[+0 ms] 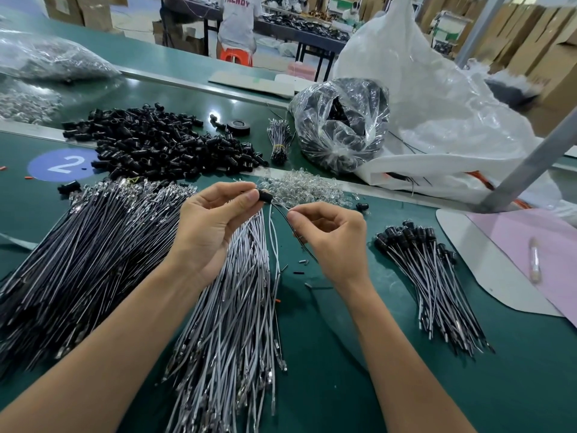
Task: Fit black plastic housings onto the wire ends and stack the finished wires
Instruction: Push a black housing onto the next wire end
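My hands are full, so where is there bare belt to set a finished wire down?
Bare green belt lies between the grey wire pile and the finished stack. Smaller patch around the blue 2 marker. Crowded: black wire pile, housing heap.

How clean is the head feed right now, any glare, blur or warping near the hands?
Head view: left hand pinching the housing and right hand pinching a wire are sharp and evenly lit; glare flares on the clear bag and the belt beside it; wide-angle bowing tilts the post at right; far boxes are smeared.
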A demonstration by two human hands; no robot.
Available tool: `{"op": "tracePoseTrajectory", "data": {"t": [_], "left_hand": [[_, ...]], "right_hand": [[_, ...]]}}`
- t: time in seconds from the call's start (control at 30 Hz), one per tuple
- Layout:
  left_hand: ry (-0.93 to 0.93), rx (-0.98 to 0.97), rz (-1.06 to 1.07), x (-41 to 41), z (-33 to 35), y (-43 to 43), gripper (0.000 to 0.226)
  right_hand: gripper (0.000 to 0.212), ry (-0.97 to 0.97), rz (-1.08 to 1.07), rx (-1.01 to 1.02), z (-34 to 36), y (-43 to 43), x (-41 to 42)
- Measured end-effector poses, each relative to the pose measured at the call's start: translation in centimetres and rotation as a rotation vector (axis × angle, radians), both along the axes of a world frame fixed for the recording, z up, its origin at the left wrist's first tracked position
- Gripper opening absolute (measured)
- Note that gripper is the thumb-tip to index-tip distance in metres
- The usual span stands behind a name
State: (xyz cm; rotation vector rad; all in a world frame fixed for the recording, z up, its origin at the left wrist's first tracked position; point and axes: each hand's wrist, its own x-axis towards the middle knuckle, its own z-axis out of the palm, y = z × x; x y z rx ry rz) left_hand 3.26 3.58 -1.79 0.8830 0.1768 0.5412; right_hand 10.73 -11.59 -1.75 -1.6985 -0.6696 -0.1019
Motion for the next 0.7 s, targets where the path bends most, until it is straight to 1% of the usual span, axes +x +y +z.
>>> {"op": "tracePoseTrajectory", "data": {"t": [0.27,0.5,0.63,0.7], "left_hand": [[0.005,-0.03,0.028,0.11,0.02,0.16,0.015],[0.029,0.108,-0.018,-0.08,0.17,-0.66,0.014],[0.032,0.097,-0.001,0.0,0.19,-0.76,0.019],[0.03,0.091,0.021,0.0,0.21,-0.82,0.018]], "right_hand": [[0.01,0.012,-0.004,0.019,0.08,-0.14,0.21],[0.007,0.009,0.025,0.0,0.12,-0.12,0.02],[0.005,0.011,0.03,-0.007,0.1,-0.16,0.16],[0.007,0.011,0.035,-0.011,0.04,-0.12,0.17]]}}
